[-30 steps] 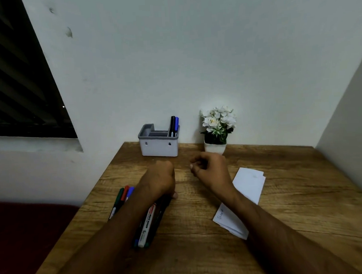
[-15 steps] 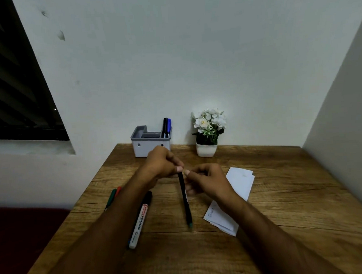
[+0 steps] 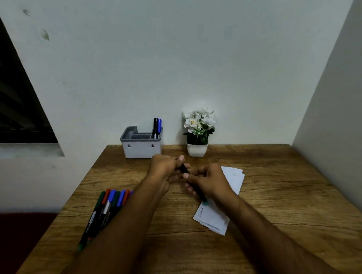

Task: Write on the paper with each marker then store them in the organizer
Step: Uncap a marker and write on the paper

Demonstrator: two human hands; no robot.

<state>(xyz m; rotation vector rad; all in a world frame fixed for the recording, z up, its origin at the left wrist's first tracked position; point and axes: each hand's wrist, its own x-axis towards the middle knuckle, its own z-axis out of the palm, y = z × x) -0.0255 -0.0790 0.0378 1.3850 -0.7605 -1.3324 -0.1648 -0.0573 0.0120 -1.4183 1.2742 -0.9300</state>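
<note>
Holding one marker [image 3: 192, 181] between them above the table [image 3: 283, 194], both hands pinch it: the left hand [image 3: 163, 166] grips the far upper end, the right hand [image 3: 207, 182] the barrel. Its long axis slants from far-left down to near-right, green end just over the paper [image 3: 213, 216]. The paper lies nearer the right hand.

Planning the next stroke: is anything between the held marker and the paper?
Nothing visible. Both hands, left and right, grip the marker; its green end hangs just above the paper, near the writing. The organizer and plant stand farther back.
</note>
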